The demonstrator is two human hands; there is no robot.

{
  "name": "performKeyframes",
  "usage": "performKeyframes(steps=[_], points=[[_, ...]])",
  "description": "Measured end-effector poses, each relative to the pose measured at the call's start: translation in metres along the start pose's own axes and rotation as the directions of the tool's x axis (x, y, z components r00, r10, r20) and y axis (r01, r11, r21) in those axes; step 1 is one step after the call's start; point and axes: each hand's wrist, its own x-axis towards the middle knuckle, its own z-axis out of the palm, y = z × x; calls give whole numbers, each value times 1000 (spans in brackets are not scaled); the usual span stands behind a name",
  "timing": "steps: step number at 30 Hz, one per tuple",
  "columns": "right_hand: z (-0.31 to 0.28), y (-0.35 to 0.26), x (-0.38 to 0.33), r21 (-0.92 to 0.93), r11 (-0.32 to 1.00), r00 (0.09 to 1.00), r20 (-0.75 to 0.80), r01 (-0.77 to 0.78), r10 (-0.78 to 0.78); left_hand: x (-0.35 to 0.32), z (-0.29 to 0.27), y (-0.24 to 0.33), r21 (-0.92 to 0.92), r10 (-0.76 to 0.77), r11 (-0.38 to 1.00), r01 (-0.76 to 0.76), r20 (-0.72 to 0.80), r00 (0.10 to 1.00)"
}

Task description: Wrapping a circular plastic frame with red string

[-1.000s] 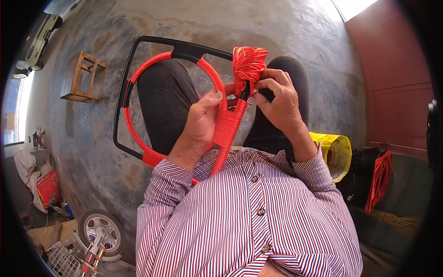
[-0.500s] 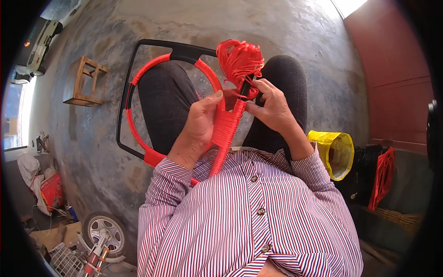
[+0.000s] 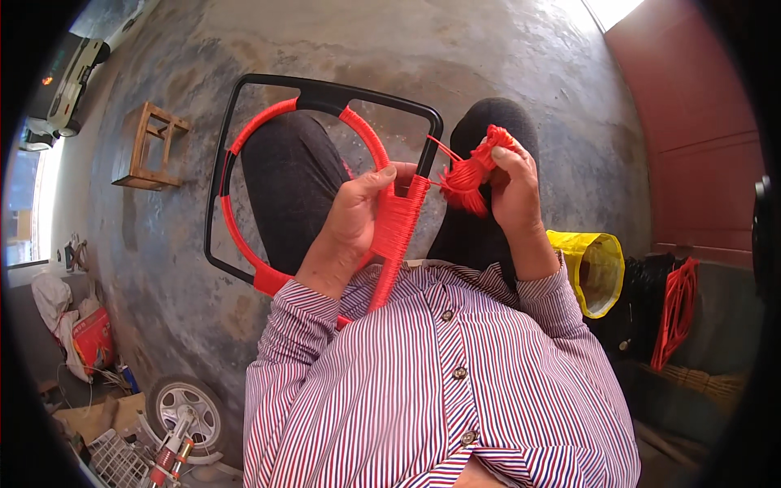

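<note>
A black frame (image 3: 370,89), squarish outside with a ring inside, leans against my lap over my left thigh. Red cord is wound around most of the ring (image 3: 364,128) and tightly along the frame's right side (image 3: 400,221). My left hand (image 3: 358,203) grips the wrapped part, thumb on top and fingers behind it. To the right of the frame, my right hand (image 3: 514,179) pinches a bundle of red cord (image 3: 470,179) above my right thigh. Strands run from the bundle to the frame's bare upper right side.
A wooden stool (image 3: 150,146) stands on the concrete floor at the left. At the right are a yellow bag (image 3: 590,272) and a hank of red cord (image 3: 675,313). A wheel (image 3: 185,415) and a wire basket lie at lower left. A vehicle (image 3: 73,89) shows at upper left.
My right hand has moved right, away from the frame, carrying the cord bundle from above the frame's right side to its outer side. My left hand has kept its hold.
</note>
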Motion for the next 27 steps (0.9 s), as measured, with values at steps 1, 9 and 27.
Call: performKeyframes(steps=[1, 9, 27], points=[[1, 0, -1, 70, 997, 1000, 0, -13, 13, 0, 1, 1, 21, 2, 1000, -2, 5, 1000], [19, -24, -6, 206, 969, 957, 223, 141, -186, -1, 5, -1, 119, 14, 993, -9, -42, 999], [35, -46, -22, -102, 995, 998, 55, 13, -8, -2, 6, 2, 96, -34, 995, 29, 52, 998]])
